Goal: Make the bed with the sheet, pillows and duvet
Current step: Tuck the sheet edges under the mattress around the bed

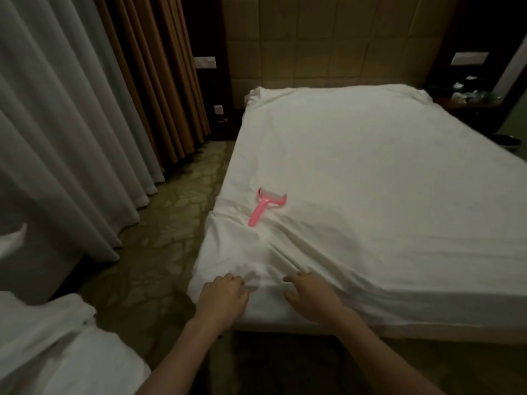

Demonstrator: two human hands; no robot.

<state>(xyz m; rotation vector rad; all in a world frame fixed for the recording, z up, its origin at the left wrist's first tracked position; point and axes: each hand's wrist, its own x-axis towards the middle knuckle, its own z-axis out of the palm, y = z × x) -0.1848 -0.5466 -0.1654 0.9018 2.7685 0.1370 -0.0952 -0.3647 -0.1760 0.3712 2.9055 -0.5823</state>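
Observation:
A white sheet (370,172) covers the mattress, smooth across the middle and bunched into folds at the near left corner. My left hand (222,297) grips a bunch of the sheet at that corner, fingers curled into the fabric. My right hand (310,295) lies on the sheet just to the right with fingers spread and bent, pressing the cloth at the mattress edge. A heap of white bedding (51,346) lies at the lower left, beside the bed. No pillows are in view.
A pink lint roller (266,205) lies on the sheet beyond my hands. Curtains (85,109) hang along the left, with a patterned floor strip (171,223) between them and the bed. A padded headboard (328,44) and a cluttered nightstand (470,95) stand at the far end.

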